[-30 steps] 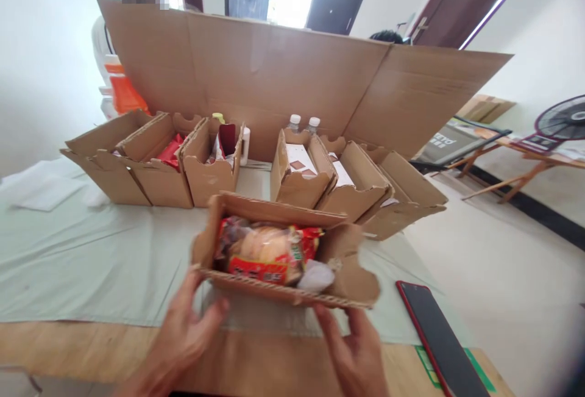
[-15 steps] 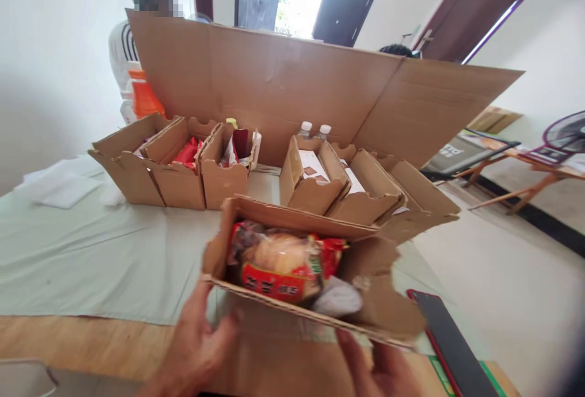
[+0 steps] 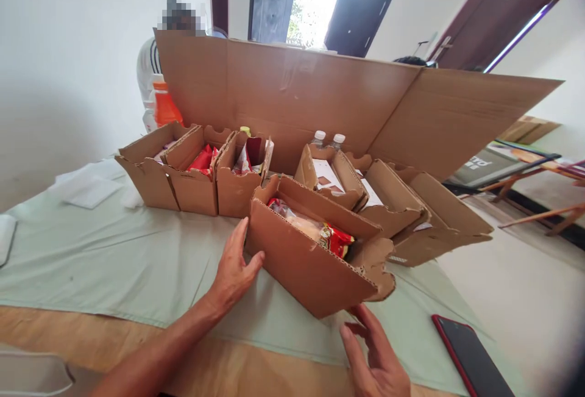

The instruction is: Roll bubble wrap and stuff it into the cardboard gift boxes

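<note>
My left hand (image 3: pixel 235 266) lies flat and open against the left end of the cardboard box (image 3: pixel 311 263), fingers spread, thumb touching the box's near corner; it grips nothing. My right hand (image 3: pixel 377 357) hovers open, palm up, just below the box's near right corner, fingers loosely extended, holding nothing; whether its fingertips touch the cardboard I cannot tell. The cardboard box stands on the pale green cloth (image 3: pixel 114 263) at the centre of view, angled so that its long axis runs from 10 o'clock to 4 o'clock. Inside it, a red snack packet (image 3: pixel 336 240) and a clear wrapped item (image 3: pixel 292 217) show above the rim. At 10 o'clock from the box stands a row of three open boxes (image 3: pixel 192 171); at 2 o'clock, a second row of boxes (image 3: pixel 393 208), with two bottle caps (image 3: pixel 328 138) behind it. A tall cardboard sheet (image 3: pixel 320 98) stands upright at 12 o'clock. A dark phone (image 3: pixel 470 357) with a red edge lies at 4 o'clock, well apart from the box. Another person (image 3: pixel 153 80) stands behind the sheet at 11 o'clock.
</note>
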`<state>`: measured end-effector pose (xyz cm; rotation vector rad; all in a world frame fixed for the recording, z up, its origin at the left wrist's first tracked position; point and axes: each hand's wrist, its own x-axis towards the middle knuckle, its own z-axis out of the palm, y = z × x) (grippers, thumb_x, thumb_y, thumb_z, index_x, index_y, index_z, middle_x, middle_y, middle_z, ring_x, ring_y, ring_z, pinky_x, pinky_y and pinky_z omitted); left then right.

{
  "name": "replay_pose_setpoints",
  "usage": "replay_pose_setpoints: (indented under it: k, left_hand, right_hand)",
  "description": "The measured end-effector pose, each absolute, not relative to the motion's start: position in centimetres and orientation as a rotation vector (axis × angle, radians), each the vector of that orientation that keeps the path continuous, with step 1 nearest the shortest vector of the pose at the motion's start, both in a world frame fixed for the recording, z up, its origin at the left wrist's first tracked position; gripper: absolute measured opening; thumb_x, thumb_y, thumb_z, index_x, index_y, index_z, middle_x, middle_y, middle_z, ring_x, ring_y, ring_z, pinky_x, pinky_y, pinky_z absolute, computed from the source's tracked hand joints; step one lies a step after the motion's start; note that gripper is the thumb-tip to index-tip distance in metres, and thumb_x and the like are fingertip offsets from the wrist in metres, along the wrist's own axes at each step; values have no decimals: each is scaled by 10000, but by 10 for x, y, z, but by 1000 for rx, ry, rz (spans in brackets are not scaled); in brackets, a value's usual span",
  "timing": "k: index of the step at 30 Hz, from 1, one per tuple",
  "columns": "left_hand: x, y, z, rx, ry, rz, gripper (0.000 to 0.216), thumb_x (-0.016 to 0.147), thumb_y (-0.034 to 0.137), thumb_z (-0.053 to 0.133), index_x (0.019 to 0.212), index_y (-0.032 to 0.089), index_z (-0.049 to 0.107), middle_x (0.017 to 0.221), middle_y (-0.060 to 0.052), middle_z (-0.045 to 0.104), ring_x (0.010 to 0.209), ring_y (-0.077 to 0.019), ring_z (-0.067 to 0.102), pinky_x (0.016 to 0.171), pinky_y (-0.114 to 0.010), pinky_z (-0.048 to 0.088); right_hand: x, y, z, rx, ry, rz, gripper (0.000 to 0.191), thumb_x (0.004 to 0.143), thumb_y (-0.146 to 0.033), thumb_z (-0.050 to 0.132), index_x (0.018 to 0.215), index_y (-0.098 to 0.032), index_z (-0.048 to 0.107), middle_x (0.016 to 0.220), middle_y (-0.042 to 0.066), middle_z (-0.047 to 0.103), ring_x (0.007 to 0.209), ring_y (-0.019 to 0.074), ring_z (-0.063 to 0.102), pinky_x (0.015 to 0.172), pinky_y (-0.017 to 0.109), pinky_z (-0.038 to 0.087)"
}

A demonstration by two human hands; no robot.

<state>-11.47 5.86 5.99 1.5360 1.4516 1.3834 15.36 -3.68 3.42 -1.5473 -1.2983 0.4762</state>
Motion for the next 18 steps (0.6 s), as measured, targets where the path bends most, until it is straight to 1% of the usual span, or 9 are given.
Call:
replay_pose_setpoints:
  k: [2,4,5,7,10,12,14,16,18]
  left_hand:
    - [-112,50,47,1546,1525,1371,705,900,328,590,1551,230,335,1630,-160,351,1499,-349,366,1129,-558,451]
    - [-111,36,36,1584,1521,1331,702,917,281,556,1571,282,298,1647,-140,313,1496,-350,374,1049,-538,528]
    - [-109,29,31,1626,1494,1306,722,909,250,550,1578,298,283,1649,-134,309,1500,-354,369,1050,-548,529]
    - [-103,20,26,1722,1429,1238,785,874,199,557,1593,304,260,1666,-133,279,1530,-367,315,1119,-598,464]
    - [-91,22,27,1815,1357,1122,892,814,153,584,1620,276,220,1714,-147,159,1572,-385,208,1205,-639,339]
    - [-85,28,31,1860,1283,1064,986,777,146,618,1640,279,159,1733,-139,84,1583,-391,164,1226,-639,301]
    - [-82,35,33,1919,1191,1050,1085,747,161,661,1650,309,78,1741,-124,39,1588,-401,125,1236,-656,258]
    - [-84,38,32,1958,1129,1072,1136,751,217,705,1648,343,20,1743,-118,6,1589,-418,95,1226,-686,236]
    - [-86,37,29,1985,1092,1109,1152,772,318,742,1646,350,-8,1741,-132,-2,1584,-440,88,1211,-708,231]
  right_hand:
    - [168,-36,24,-1585,-1223,542,547,863,-530,696,1312,-223,637,1266,117,725,970,253,733,861,344,598]
    - [179,-22,21,-1589,-1174,627,626,840,-572,708,1347,-217,613,1308,130,708,1004,270,735,848,345,606]
    - [183,-11,21,-1571,-1174,665,665,820,-599,719,1351,-213,611,1322,137,701,1026,283,733,844,349,609]
    - [189,12,23,-1515,-1218,721,706,750,-656,753,1286,-206,658,1298,147,716,1069,315,724,850,368,613]
    - [190,36,28,-1452,-1293,794,628,677,-681,791,1084,-206,734,1146,149,773,1059,337,728,861,390,615]
    - [187,38,30,-1431,-1323,862,560,709,-658,779,1049,-216,734,1080,140,786,1000,321,745,816,376,624]
    - [183,34,29,-1423,-1335,895,512,751,-637,755,1051,-223,723,1027,128,791,930,295,754,762,350,628]
    - [181,29,25,-1433,-1347,896,473,767,-623,743,1025,-227,719,961,116,793,822,264,753,713,330,627]
    - [181,28,19,-1438,-1387,879,432,757,-598,748,973,-224,724,899,107,793,748,245,742,689,319,623]
